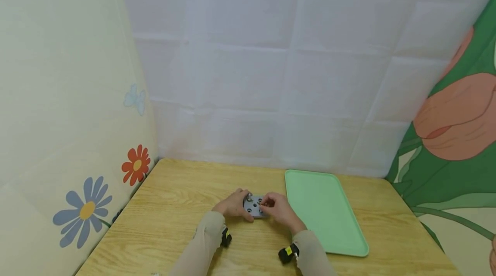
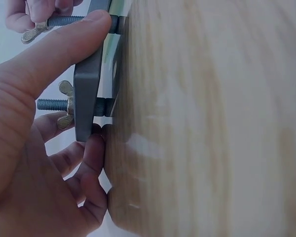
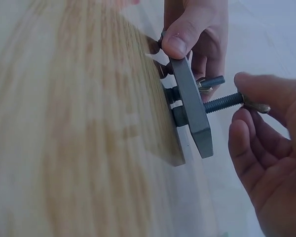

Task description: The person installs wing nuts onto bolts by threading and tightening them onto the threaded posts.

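Observation:
A grey metal plate [image 1: 255, 214] with several holes is raised a little above the wooden table on bolts. My left hand [image 1: 234, 205] grips its left end, thumb on the near edge and fingers curled at the far side. Between the thumb and fingertips of my right hand [image 1: 282, 211] is a brass wing nut [image 3: 257, 105], pinched at the free end of a threaded bolt [image 3: 224, 102]. Another wing nut [image 2: 66, 89] sits down against the plate on a second bolt [image 2: 51, 104], beside my left fingers.
A pale green tray [image 1: 321, 213] lies on the wooden table [image 1: 155, 224], just right of my right hand. White sheeting [image 1: 240, 78] hangs behind the table, and flower-printed cloth [image 1: 87, 211] lines the left side. A small object [image 1: 155, 274] shows at the bottom edge.

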Demonstrator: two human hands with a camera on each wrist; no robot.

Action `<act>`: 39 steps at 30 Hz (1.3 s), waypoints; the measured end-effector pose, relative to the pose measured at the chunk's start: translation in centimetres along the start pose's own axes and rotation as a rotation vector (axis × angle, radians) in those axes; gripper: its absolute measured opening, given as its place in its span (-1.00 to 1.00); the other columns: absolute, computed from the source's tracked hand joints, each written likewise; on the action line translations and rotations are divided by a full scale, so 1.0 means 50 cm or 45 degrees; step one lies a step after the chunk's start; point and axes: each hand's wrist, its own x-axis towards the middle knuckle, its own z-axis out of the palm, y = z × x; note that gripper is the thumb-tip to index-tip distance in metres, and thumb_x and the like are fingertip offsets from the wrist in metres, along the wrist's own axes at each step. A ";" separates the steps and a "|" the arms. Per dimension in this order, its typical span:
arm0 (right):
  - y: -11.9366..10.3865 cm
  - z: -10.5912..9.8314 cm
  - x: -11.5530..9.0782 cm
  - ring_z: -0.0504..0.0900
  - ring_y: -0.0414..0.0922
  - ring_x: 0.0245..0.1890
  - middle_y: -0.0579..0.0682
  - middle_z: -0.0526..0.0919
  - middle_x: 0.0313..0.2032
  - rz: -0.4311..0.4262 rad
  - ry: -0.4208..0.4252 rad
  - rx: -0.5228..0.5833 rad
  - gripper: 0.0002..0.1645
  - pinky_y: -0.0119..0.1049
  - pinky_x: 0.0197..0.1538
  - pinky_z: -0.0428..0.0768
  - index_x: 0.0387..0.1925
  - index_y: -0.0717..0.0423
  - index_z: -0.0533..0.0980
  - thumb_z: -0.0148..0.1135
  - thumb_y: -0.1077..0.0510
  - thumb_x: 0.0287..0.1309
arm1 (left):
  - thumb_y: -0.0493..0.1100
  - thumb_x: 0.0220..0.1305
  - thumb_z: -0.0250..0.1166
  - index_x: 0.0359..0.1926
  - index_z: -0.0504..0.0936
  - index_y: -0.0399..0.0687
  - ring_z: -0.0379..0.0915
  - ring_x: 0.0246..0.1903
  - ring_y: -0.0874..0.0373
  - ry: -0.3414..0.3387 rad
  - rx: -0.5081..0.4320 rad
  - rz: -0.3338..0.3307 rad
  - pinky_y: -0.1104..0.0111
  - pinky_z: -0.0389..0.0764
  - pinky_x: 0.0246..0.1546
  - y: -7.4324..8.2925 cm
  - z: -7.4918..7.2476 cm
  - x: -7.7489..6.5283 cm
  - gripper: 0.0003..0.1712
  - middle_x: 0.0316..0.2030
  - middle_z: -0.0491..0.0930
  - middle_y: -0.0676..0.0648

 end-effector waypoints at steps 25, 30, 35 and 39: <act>-0.009 -0.014 -0.013 0.59 -0.03 -0.30 0.19 0.62 -0.25 0.003 -0.124 0.282 -0.74 -0.24 -0.25 0.58 -0.18 0.38 0.59 -0.05 0.45 0.30 | 0.05 -0.19 0.57 0.23 0.37 -0.07 0.31 -0.23 0.15 -0.004 -0.006 0.016 0.27 0.40 -0.24 -0.004 -0.001 0.000 -0.07 -0.02 0.35 -0.03; 0.010 -0.012 -0.009 0.55 -0.12 -0.25 0.06 0.64 -0.21 0.025 -0.101 0.212 -0.81 -0.31 -0.22 0.53 -0.21 0.23 0.63 0.11 0.30 0.28 | 0.06 -0.18 0.56 0.25 0.36 -0.06 0.30 -0.22 0.14 -0.014 -0.007 0.003 0.25 0.40 -0.24 -0.002 -0.002 0.000 -0.06 0.00 0.34 -0.04; 0.017 -0.011 -0.005 0.55 -0.11 -0.14 0.02 0.64 -0.10 0.036 -0.072 0.185 -0.87 -0.32 -0.16 0.50 -0.27 0.12 0.65 0.24 0.17 0.21 | 0.05 -0.18 0.56 0.25 0.36 -0.07 0.31 -0.20 0.13 -0.007 0.009 0.002 0.24 0.40 -0.21 -0.002 -0.003 0.003 -0.06 0.01 0.34 -0.05; 0.021 -0.005 -0.006 0.57 -0.13 -0.16 0.04 0.64 -0.09 0.035 -0.041 0.192 -0.91 -0.33 -0.16 0.51 -0.31 0.11 0.65 0.27 0.18 0.18 | 0.04 -0.18 0.57 0.25 0.35 -0.08 0.31 -0.20 0.12 -0.011 -0.008 -0.004 0.23 0.41 -0.20 0.000 0.000 0.002 -0.05 0.01 0.34 -0.06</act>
